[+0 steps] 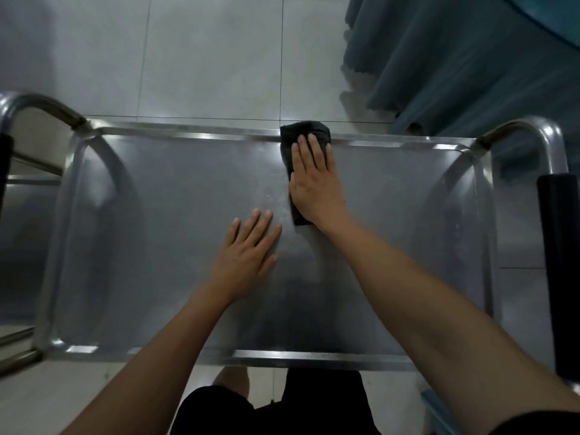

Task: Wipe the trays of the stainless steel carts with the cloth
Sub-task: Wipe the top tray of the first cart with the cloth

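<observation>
The stainless steel cart's top tray (157,230) fills the middle of the head view, with a raised rim all round. A dark cloth (303,130) lies folded over the tray's far rim, right of centre. My right hand (314,180) presses flat on the cloth with straight fingers, covering most of it. My left hand (248,249) rests flat on the bare tray surface just left of and nearer than the right hand, fingers spread, holding nothing.
Curved steel handles rise at the cart's left (40,108) and right (533,133) ends; a black grip (561,262) runs along the right side. Teal fabric (455,64) hangs at the upper right. Another steel cart (18,215) stands to the left on the tiled floor (204,58).
</observation>
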A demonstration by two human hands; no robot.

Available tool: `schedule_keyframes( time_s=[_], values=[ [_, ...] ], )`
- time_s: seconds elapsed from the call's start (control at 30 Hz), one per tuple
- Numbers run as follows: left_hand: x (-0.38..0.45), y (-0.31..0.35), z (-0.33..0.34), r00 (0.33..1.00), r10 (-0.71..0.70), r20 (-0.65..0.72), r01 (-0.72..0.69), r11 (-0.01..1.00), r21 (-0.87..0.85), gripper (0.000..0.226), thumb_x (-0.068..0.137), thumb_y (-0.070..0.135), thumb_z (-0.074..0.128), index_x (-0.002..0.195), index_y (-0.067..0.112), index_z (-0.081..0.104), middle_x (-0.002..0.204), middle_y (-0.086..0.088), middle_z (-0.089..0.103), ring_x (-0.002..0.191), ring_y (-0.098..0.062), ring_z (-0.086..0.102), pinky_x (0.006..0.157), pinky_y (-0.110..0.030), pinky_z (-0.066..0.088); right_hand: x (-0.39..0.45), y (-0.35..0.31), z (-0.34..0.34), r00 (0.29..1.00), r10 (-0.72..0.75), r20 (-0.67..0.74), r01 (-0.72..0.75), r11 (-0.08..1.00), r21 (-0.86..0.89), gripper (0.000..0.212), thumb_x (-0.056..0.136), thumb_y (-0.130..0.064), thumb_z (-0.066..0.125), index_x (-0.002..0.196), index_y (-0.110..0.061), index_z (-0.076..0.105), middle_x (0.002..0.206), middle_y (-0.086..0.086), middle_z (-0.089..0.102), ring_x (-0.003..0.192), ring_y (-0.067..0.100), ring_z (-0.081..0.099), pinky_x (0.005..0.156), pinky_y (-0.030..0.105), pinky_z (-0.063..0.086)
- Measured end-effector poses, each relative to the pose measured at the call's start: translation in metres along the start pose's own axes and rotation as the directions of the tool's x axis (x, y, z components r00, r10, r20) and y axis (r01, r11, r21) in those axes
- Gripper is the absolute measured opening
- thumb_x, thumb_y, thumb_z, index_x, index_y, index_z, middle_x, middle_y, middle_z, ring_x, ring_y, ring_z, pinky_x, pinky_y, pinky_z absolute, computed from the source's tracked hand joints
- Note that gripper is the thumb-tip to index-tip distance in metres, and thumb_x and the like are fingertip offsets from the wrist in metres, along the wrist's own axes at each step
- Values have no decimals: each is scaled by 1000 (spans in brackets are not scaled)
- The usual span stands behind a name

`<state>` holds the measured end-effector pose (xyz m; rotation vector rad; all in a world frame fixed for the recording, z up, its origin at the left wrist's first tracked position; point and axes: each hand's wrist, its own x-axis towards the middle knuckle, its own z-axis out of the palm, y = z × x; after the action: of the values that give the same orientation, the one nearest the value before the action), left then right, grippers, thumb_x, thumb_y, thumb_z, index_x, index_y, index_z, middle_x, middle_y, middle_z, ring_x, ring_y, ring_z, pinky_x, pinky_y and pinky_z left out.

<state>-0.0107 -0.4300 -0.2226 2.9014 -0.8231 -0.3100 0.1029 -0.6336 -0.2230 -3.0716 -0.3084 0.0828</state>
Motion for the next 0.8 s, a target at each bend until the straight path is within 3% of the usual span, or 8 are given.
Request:
schedule_keyframes(
  time_s=[0.23, 0.57, 0.8],
  values=[
    [-39, -15, 3, 999, 4, 37, -4, 1000, -3, 59, 97, 45, 33, 150, 21, 37, 161, -7, 25, 150, -26, 17, 116, -55, 23, -56, -17, 2, 998, 56, 22, -56, 998, -2, 64, 101, -32, 32, 157, -4, 23, 165, 15, 18, 154, 31, 6, 123, 54, 10],
    [-79, -34, 2, 990, 68, 120, -65, 997, -33, 63, 99, 50, 20, 156, 24, 11, 165, -4, 1, 151, -23, -9, 121, -53, 5, -154, -57, 12, 984, 174, -37, -174, 985, 13, 64, 98, -29, 40, 155, -3, 29, 164, 15, 23, 154, 31, 12, 123, 54, 13],
    [-97, -46, -1, 985, 131, 111, -125, 991, -55, 65, 97, 42, 44, 155, 24, 21, 165, -4, 7, 151, -25, 0, 120, -53, 7, -220, -85, 17, 966, 257, 17, -257, 966, -1, 66, 100, -33, 28, 159, -6, 18, 167, 13, 12, 155, 28, 1, 124, 53, 12]
  ],
)
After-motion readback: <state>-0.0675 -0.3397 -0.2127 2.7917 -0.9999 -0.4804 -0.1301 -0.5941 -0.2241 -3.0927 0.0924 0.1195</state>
